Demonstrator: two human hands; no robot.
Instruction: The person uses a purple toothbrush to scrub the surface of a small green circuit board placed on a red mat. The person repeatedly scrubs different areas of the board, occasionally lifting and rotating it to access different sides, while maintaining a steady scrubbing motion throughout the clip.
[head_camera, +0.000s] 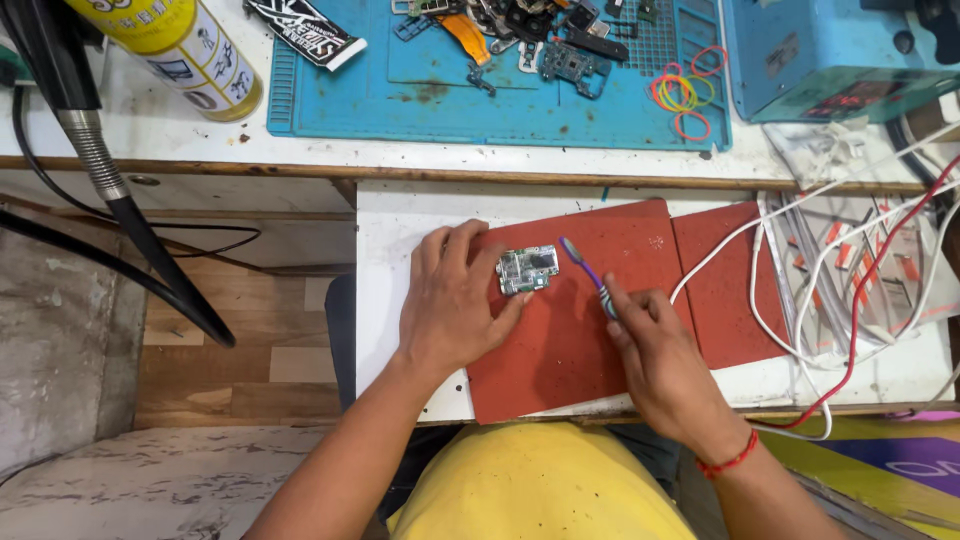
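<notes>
A small green circuit board (527, 269) lies on a red mat (560, 340) on a pull-out white shelf. My left hand (455, 300) rests flat on the mat, its fingertips and thumb pinning the board's left edge. My right hand (655, 355) grips a purple toothbrush (583, 273) by the handle, with the bristle head just to the right of the board's top corner.
A second red mat (725, 285) and a tangle of white and red cables (850, 290) lie to the right. Farther back are a blue work mat (420, 95) with phone parts, coloured rubber bands (683, 95), a yellow spray can (175, 45) and a blue device (835, 55). A black hose (120, 210) hangs at left.
</notes>
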